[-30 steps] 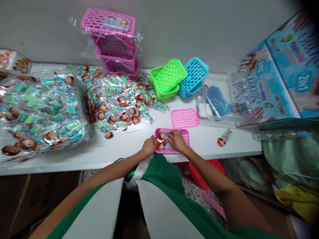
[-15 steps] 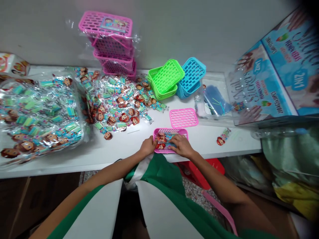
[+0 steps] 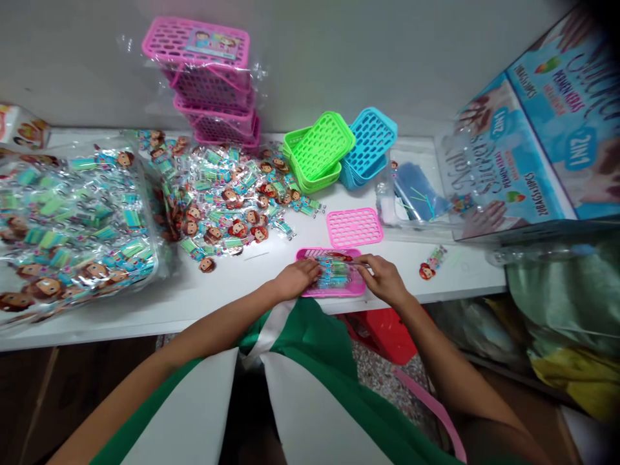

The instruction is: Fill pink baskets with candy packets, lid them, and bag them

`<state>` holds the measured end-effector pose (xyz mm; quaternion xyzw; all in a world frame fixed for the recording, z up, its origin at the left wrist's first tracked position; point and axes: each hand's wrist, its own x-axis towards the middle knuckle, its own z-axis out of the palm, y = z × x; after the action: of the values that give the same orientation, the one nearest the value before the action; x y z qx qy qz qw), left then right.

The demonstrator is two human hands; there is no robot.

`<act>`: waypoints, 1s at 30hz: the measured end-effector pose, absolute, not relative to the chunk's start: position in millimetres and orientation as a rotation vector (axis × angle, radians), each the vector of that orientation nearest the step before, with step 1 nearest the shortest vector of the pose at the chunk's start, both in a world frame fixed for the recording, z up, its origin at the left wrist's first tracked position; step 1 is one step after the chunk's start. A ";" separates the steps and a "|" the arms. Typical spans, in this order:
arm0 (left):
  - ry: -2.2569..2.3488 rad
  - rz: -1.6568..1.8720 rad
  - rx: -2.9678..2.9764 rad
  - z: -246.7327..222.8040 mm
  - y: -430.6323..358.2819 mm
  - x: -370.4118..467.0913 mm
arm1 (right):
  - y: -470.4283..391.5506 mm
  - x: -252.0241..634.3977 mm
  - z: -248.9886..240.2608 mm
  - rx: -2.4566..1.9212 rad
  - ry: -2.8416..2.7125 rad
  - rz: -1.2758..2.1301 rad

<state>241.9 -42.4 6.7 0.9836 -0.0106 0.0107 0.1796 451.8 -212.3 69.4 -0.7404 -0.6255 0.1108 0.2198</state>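
A small pink plastic basket [image 3: 357, 288] stands at the table's front edge, with several doll-shaped candy packets [image 3: 334, 274] lying inside. My left hand [image 3: 301, 276] lies over the basket's left end, its fingers stretched flat on the packets. At the right end, my right hand [image 3: 382, 276] pinches one packet [image 3: 341, 257] by its end, with the doll's head pointing left over the basket's far side. A flat pink lattice lid [image 3: 354, 227] lies just behind the basket.
A heap of packets [image 3: 237, 194] and a large clear bag of packets [image 3: 72, 219] fill the left. Behind are stacked pink baskets [image 3: 213, 84], green baskets [image 3: 320, 152] and blue baskets [image 3: 369, 148]. One packet [image 3: 433, 262] lies right, near a printed carton [image 3: 523, 142].
My left hand has moved from gripping the basket's left rim to lying flat over the packets. My right hand has drawn back rightward out of the basket and now pinches a packet.
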 end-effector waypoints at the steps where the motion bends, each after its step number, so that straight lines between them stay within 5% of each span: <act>1: -0.034 -0.026 2.827 3.2 -42.9 246.5 | -213.0 451.2 61.9 -2.042 -1.756 0.241; 10: -0.025 -0.154 2.835 1.9 -36.6 254.6 | -188.5 426.5 -3.6 -2.151 -2.122 0.347; 17: 0.046 0.090 2.816 13.4 -32.0 227.1 | -177.2 407.2 0.8 -2.378 -2.061 0.390; 23: 0.053 -0.131 2.901 7.5 -48.4 249.1 | -174.3 408.8 6.6 -2.357 -2.083 0.405; 30: 0.133 0.005 2.836 22.0 -38.9 246.2 | -179.9 426.4 7.3 -2.325 -2.093 0.439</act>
<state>246.2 -38.9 22.0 0.9875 0.0462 0.0019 0.1504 426.4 -179.9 7.3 -0.7359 -0.6627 0.1388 -0.0086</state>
